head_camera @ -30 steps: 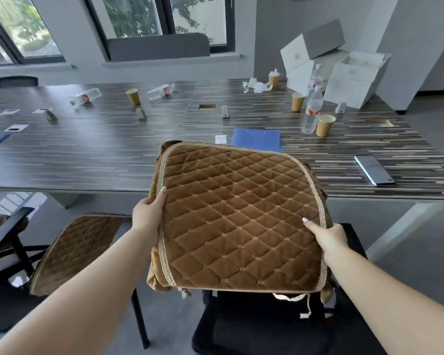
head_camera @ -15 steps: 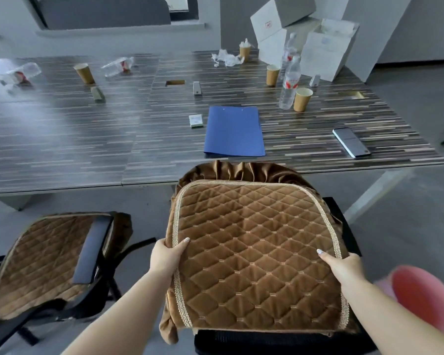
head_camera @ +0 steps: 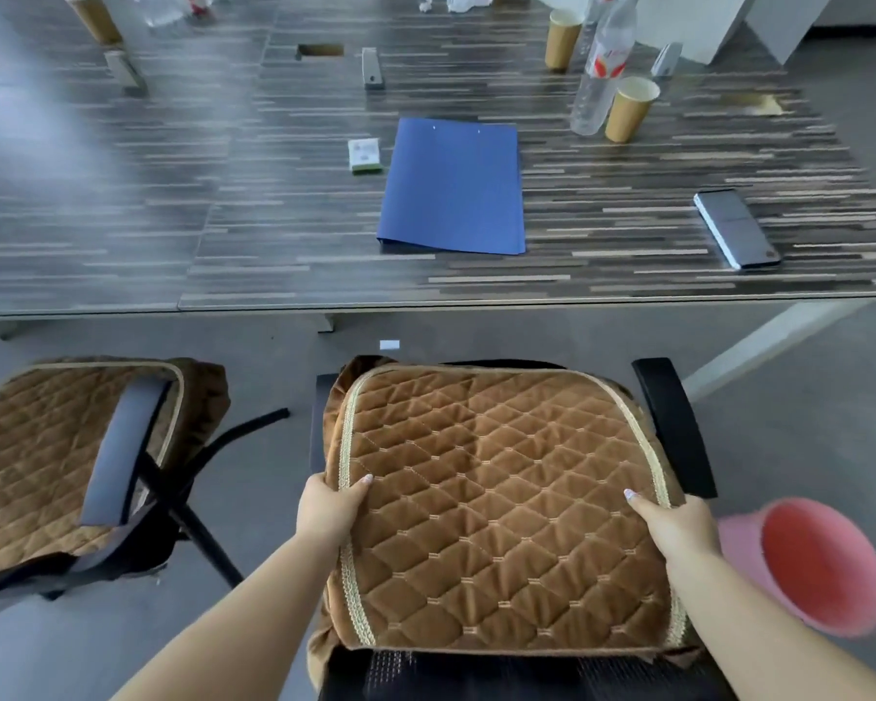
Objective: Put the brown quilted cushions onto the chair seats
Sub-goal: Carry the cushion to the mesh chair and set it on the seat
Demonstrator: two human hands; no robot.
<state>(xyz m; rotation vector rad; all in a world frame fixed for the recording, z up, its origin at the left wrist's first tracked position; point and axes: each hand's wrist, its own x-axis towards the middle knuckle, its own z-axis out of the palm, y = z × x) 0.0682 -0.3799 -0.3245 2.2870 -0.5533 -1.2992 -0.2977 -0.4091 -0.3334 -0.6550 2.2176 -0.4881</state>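
Cushion: while both hands gripped it, the brown quilted cushion (head_camera: 496, 503) lay low in the frame's centre over the black chair (head_camera: 673, 422), probably for squaring to the seat.
Left hand (head_camera: 327, 508): thumb on top, fingers curled under the left edge.
Right hand (head_camera: 676, 528): pinched the right edge likewise.
Neighbour: lower left, another cushion (head_camera: 36, 447) already sat on its chair.
Change: a second earlier it was held up, level with the table (head_camera: 122, 220); now lowered onto the seat.
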